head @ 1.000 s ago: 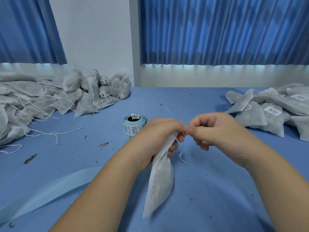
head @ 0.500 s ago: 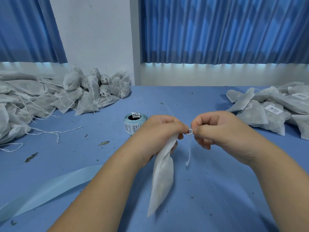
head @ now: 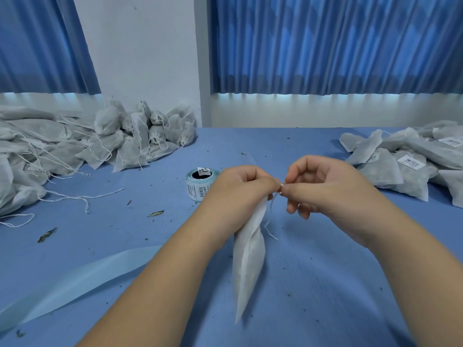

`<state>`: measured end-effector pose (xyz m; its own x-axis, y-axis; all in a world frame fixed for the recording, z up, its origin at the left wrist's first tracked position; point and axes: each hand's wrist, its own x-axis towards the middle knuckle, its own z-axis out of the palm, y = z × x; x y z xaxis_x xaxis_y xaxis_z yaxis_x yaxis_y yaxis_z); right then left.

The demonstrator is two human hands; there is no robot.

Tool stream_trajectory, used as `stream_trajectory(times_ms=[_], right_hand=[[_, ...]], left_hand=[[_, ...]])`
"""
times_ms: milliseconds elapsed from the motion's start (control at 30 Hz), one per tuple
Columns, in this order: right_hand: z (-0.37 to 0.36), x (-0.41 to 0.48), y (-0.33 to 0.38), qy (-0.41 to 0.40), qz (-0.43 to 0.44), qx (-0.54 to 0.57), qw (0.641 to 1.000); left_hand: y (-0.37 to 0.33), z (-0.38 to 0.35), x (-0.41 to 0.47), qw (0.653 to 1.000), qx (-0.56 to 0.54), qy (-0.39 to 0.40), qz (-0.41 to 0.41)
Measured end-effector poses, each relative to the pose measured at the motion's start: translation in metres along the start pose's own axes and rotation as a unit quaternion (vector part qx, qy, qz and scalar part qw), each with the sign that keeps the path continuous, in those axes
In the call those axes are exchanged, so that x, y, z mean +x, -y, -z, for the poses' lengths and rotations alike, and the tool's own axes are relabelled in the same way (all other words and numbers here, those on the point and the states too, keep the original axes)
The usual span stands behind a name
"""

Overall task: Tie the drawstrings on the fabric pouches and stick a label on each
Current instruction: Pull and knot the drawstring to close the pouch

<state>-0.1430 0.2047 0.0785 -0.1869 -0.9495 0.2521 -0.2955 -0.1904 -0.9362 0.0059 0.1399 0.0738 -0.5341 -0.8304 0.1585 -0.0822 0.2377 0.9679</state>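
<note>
A white fabric pouch (head: 248,261) hangs from my left hand (head: 240,194), which grips its gathered neck above the blue table (head: 313,284). My right hand (head: 323,189) pinches the thin white drawstring (head: 269,221) right beside the left fingertips. The string's loose end dangles down beside the pouch. A roll of labels (head: 198,182) stands on the table just behind and left of my left hand.
A large heap of unlabelled pouches with loose strings (head: 75,146) fills the left side. Labelled pouches (head: 411,164) are piled at the right. A pale blue backing strip (head: 70,289) trails across the near left. Dry leaf bits (head: 155,213) dot the cloth.
My hands stayed close together at the pouch neck; they drew slightly apart with a small loop between them, then closed in again. The dangling string end shifted a little.
</note>
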Motion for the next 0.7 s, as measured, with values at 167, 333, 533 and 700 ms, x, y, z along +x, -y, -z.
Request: stream_trajectory(times_ms=[167,333,533,700], right_hand=[[-0.001,-0.001,0.001,-0.035,0.020,-0.046,0.998],[-0.004,-0.001,0.000,-0.054,0.020,-0.112,0.992],[-0.005,-0.001,0.000,-0.060,-0.007,-0.130,0.990],[-0.004,0.001,-0.003,-0.059,-0.031,-0.131,0.989]], left_hand=[[0.003,-0.002,0.001,0.999,0.028,-0.016,-0.018],[0.009,-0.006,0.003,0.991,0.106,-0.059,-0.056],[0.012,-0.008,0.000,0.979,0.161,-0.091,-0.091],[0.012,-0.010,-0.001,0.967,0.200,-0.108,-0.117]])
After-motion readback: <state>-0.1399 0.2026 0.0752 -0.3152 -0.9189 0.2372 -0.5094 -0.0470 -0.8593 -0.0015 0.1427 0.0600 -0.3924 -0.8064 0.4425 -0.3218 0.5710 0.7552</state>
